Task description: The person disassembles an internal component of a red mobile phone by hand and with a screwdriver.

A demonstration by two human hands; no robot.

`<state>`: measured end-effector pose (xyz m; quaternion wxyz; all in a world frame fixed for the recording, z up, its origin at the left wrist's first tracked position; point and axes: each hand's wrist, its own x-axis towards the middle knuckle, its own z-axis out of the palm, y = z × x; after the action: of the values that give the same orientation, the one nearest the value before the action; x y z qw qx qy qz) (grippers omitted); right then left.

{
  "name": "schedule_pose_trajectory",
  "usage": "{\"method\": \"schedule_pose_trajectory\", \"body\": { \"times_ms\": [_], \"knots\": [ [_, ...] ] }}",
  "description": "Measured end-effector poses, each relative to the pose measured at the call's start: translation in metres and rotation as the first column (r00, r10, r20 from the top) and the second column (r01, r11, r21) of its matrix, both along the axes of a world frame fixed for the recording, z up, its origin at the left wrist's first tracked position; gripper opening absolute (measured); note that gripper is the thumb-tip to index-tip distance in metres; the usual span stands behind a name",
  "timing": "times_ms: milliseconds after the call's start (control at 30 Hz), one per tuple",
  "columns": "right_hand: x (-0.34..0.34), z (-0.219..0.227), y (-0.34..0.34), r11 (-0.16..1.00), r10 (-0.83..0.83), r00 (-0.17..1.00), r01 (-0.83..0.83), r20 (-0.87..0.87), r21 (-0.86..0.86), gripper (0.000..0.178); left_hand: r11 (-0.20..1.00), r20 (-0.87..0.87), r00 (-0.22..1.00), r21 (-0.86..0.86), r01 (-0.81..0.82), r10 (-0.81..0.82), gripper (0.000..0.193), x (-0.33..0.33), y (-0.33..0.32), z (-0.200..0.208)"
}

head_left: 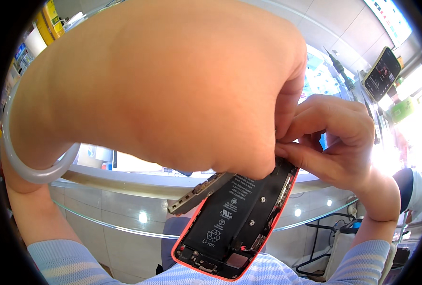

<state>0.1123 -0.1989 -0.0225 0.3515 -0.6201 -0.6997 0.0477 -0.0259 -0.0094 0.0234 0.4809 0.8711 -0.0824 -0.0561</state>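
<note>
An opened smartphone (249, 213) with a red-orange rim slants up over my lap, its black battery (227, 209) and small screws exposed. My left hand (220, 95) looms large over its upper end, fingers bent downward and mostly hidden behind the hand itself. At the phone's top edge, the thumb and forefinger of my right hand (337, 137) pinch together close against the left fingers; whatever lies between them is too small or covered. A narrow metal-edged piece (196, 194) with small slots juts out along the phone's left side, partly under my left hand.
A glass table edge (111, 223) curves below the hands. Back right, a second phone (383, 73) stands upright with its display lit, near a screwdriver-like tool (339, 66). Black cables (315, 247) hang at lower right. Yellow boxes (47, 23) stand at far left.
</note>
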Motion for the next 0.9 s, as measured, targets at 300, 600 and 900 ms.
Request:
{"method": "schedule_pose_trajectory", "body": {
  "times_ms": [300,600,900],
  "knots": [
    [0.001,-0.001,0.001,1.0,0.008,0.999,-0.009,0.036,0.026,0.015,0.98,-0.342,0.919,0.104,-0.169,0.195,0.017,0.005,-0.005,0.016],
    [0.001,-0.001,0.001,1.0,-0.014,0.998,0.014,0.065,0.006,0.016,0.984,-0.488,0.872,-0.126,-0.122,0.046,0.018,0.02,-0.001,0.014],
    [0.001,-0.001,0.001,0.999,0.013,0.997,-0.016,0.08,0.034,0.014,0.981,-0.543,0.838,-0.134,-0.139,0.045,0.023,0.024,0.005,0.022]
  ]
}}
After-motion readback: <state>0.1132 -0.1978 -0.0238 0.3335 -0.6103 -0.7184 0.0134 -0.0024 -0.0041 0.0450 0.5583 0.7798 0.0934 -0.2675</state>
